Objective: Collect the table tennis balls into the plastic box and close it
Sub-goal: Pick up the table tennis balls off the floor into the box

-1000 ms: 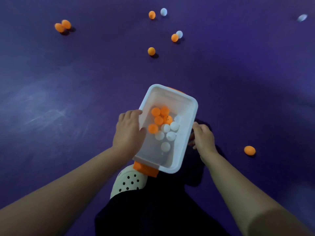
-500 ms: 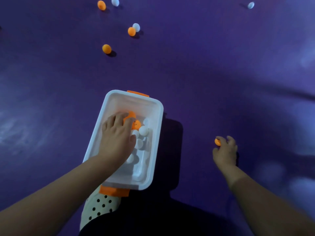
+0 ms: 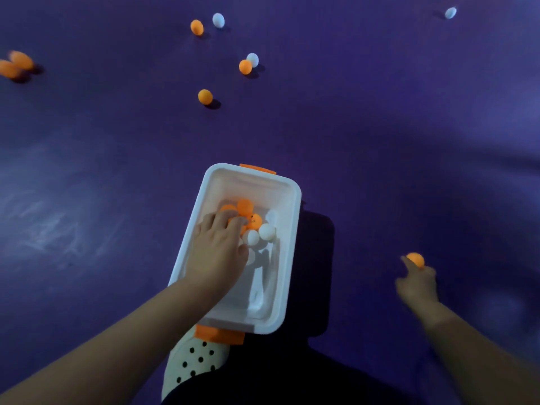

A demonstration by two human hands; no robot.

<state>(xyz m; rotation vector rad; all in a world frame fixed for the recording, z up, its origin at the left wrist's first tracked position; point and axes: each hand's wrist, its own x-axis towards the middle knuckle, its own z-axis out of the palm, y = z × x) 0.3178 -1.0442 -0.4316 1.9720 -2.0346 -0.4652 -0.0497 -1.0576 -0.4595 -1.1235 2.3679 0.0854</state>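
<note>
A white plastic box [image 3: 293, 217] with orange latches [image 3: 219, 335] stands open on the purple floor, with no lid in view. It holds several orange balls [image 3: 245, 206] and white balls [image 3: 267, 231]. My left hand [image 3: 217, 252] reaches inside the box, fingers spread flat over the orange balls. Well to the right of the box, my right hand [image 3: 418, 285] is blurred, its fingertips pinching an orange ball [image 3: 416, 259] just above the floor.
Loose balls lie farther out on the floor: an orange one [image 3: 205, 96], an orange and white pair [image 3: 245, 66], another pair [image 3: 197, 27], a white one [image 3: 450, 12] far right, two orange ones [image 3: 16, 64] far left. My perforated pale shoe [image 3: 195, 361] sits under the box's near end.
My left hand went from the box's side into the box onto the balls. My right hand left the box, reached right and took hold of the orange ball.
</note>
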